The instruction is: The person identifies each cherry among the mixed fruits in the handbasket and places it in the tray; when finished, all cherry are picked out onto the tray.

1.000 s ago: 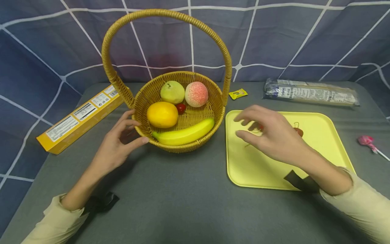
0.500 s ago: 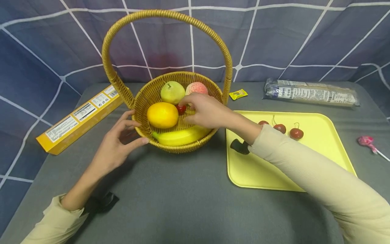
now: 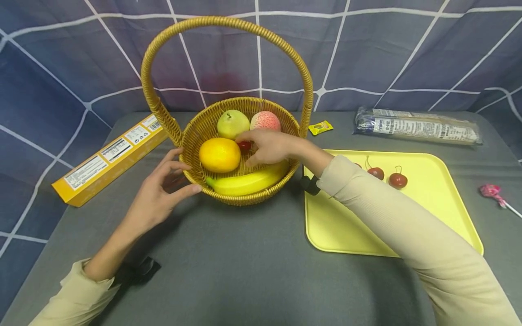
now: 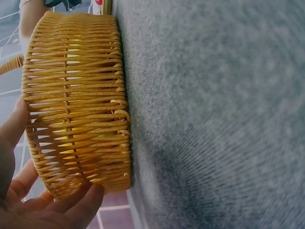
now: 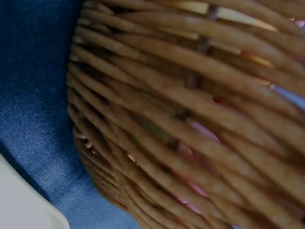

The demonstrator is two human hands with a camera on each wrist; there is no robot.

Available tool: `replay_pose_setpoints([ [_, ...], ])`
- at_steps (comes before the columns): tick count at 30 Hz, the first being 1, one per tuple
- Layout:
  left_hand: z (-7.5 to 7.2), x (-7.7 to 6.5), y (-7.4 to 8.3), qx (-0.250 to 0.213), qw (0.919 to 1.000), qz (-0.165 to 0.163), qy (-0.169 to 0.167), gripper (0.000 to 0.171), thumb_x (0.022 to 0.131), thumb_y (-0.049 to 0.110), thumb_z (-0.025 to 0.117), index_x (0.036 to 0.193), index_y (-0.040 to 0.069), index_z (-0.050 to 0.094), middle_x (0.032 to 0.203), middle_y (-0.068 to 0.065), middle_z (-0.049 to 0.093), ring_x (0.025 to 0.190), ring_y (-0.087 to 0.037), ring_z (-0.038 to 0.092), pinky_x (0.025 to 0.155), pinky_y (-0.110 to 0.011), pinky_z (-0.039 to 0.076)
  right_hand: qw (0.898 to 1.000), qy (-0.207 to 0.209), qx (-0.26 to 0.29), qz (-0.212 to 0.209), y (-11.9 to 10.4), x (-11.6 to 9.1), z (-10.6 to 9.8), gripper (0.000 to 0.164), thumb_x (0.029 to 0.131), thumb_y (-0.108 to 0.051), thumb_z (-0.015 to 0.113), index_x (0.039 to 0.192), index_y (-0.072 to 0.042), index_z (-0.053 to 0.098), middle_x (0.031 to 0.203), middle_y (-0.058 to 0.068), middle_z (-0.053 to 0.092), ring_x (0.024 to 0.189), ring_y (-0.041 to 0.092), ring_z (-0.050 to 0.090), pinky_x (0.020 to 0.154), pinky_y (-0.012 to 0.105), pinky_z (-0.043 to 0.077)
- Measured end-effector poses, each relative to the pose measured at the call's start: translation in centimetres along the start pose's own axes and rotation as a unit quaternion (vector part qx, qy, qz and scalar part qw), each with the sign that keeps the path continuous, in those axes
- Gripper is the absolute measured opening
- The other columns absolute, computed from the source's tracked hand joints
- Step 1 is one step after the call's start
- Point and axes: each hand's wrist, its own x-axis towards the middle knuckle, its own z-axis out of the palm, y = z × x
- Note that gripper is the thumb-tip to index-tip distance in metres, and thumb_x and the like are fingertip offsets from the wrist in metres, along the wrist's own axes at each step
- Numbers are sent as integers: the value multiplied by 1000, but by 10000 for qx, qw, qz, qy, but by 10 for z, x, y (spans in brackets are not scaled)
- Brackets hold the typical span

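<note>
The wicker basket [image 3: 240, 199] with its tall arched handle holds a green pear [image 3: 233, 124], a pink peach [image 3: 265, 121], an orange-yellow fruit [image 3: 220, 155], a banana [image 3: 240, 184] and a red cherry [image 3: 244, 146]. My left hand [image 3: 157, 194] holds the basket's left side; in the left wrist view the thumb is at the rim and fingertips [image 4: 95, 191] press on the weave. My right hand [image 3: 271, 146] reaches over the right rim into the basket, thumb and fingers apart around the cherry's spot. The right wrist view shows only weave [image 5: 181, 119], hiding the hand.
A yellow tray [image 3: 346, 235] on the right bears several cherries [image 3: 398, 180], partly under the right sleeve. Behind lie a small yellow packet [image 3: 321, 127] and a long plastic-wrapped package [image 3: 420, 127]. An orange box [image 3: 114, 156] is at left, a pink lollipop [image 3: 491, 191] far right.
My right hand has moved left from above the tray into the basket and stays there, its fingers at the cherry. My left hand keeps its place on the basket.
</note>
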Motion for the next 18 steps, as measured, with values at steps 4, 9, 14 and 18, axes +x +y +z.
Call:
replay_pose_setpoints([
  [4,0,0,1,33,10000,-40,-23,40,87,8,77,119,-5,57,156,-9,33,127,-39,49,103,-43,48,9999,-49,-108,1,2,1,1,59,88,-9,68,142,-1,47,137,11,53,123,24,47,110,31,35],
  [9,-1,0,1,184,9998,-33,-1,39,87,9,77,118,-4,57,156,-9,33,128,-37,48,103,-39,49,9992,85,-390,-80,2,3,2,42,87,-8,69,126,-1,60,113,10,62,102,24,53,93,32,45],
  [14,-1,1,1,181,9998,-19,-39,40,87,10,77,118,-5,57,156,-9,33,126,-38,49,102,-32,49,9982,50,-588,-69,4,4,6,25,85,-6,71,108,-1,64,86,8,56,81,22,48,71,33,43],
  [18,-1,1,1,128,9999,-18,-45,40,87,9,77,118,-5,57,156,-9,33,125,-39,51,102,-33,50,9978,101,-659,-37,7,6,10,27,84,-4,70,111,0,67,94,9,62,86,22,52,78,31,47],
])
